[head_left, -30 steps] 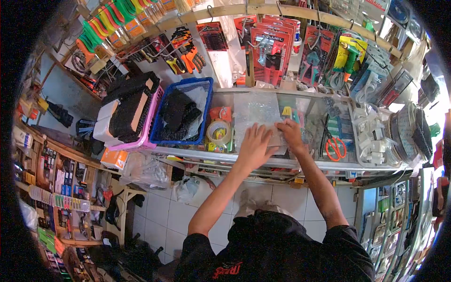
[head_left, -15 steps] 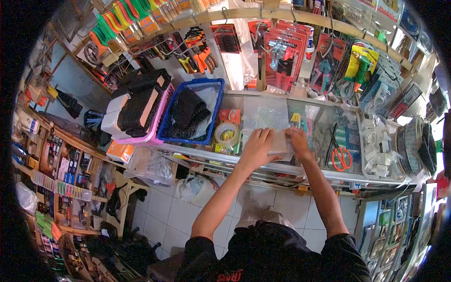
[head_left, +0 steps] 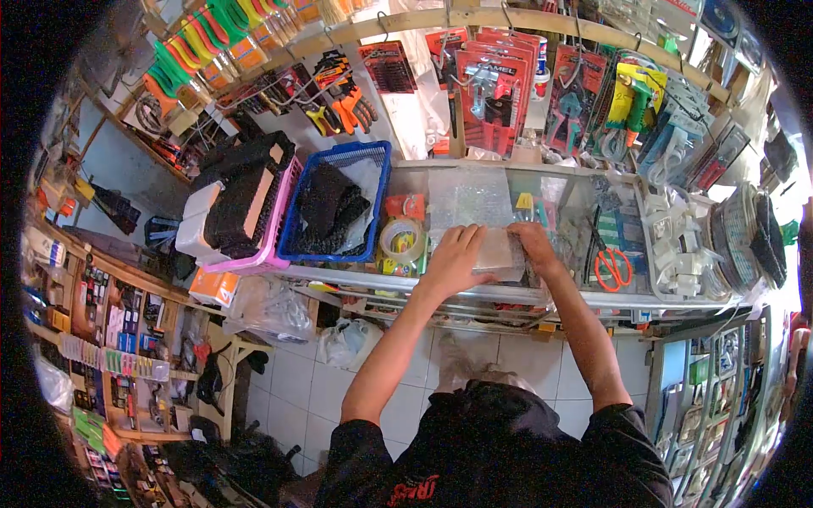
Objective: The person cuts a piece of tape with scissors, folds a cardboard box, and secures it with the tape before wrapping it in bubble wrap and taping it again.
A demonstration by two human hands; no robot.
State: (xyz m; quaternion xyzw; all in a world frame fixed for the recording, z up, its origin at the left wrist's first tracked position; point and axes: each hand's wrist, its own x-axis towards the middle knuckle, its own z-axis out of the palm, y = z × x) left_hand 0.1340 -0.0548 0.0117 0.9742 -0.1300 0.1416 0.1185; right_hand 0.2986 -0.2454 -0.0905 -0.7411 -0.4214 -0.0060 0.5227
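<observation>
A flat, box-like package (head_left: 500, 251) in clear bubble wrap lies on the glass counter in front of me. My left hand (head_left: 456, 261) rests over its left side, fingers across the top and thumb along the near edge. At the right edge, my right hand (head_left: 533, 247) grips the wrapping with its fingers bent. Beyond the package, a loose length of bubble wrap (head_left: 470, 193) stretches flat toward the back of the counter. What the wrap contains cannot be made out. A roll of clear tape (head_left: 402, 240) lies left of my left hand, and orange-handled scissors (head_left: 611, 268) lie to the right.
A blue basket (head_left: 380, 207) with black bubble wrap and a pink basket (head_left: 284, 222) stand on the left. White plastic fittings (head_left: 675, 245) fill a tray at right. Packaged tools (head_left: 495, 93) hang over the counter's back. Its metal front edge (head_left: 542, 296) runs before me.
The view has shifted slightly, so the counter items sit a little further left. Both hands stay on the package, with the left hand's fingers slightly more spread over it.
</observation>
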